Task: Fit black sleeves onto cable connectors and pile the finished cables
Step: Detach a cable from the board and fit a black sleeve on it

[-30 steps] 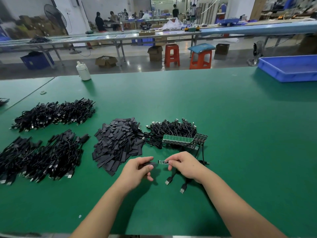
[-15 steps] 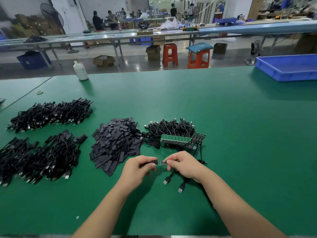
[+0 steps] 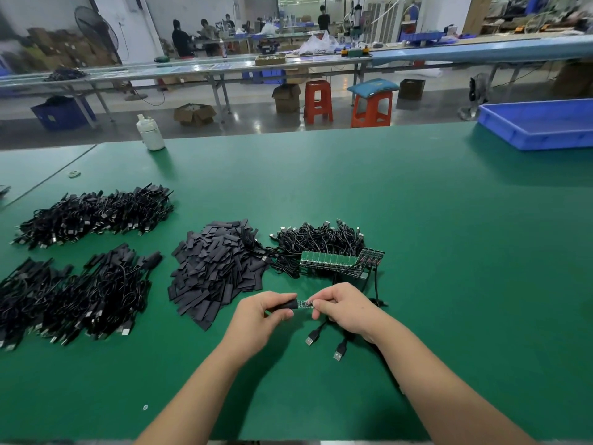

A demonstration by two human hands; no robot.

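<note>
My left hand (image 3: 256, 319) pinches a black sleeve (image 3: 284, 306) whose open end sits over the tip of a small green connector board (image 3: 304, 304). My right hand (image 3: 343, 308) pinches the other end of that board, with its black cable running under the palm. Two USB plugs (image 3: 324, 343) lie on the mat just below my hands. A heap of loose black sleeves (image 3: 215, 268) lies to the left of my hands. Behind my right hand is a tangle of unsleeved cables (image 3: 317, 244) with a row of green boards (image 3: 330, 260).
Three piles of black cables (image 3: 93, 213) (image 3: 99, 290) (image 3: 19, 293) lie at the left of the green mat (image 3: 417, 252). A white bottle (image 3: 150, 133) stands at the far edge, a blue tray (image 3: 542, 123) at the far right. Stools and benches stand beyond.
My hands have drawn together. The sleeve in my left hand now reaches over the end of the green board, which stood apart from it a second ago.
</note>
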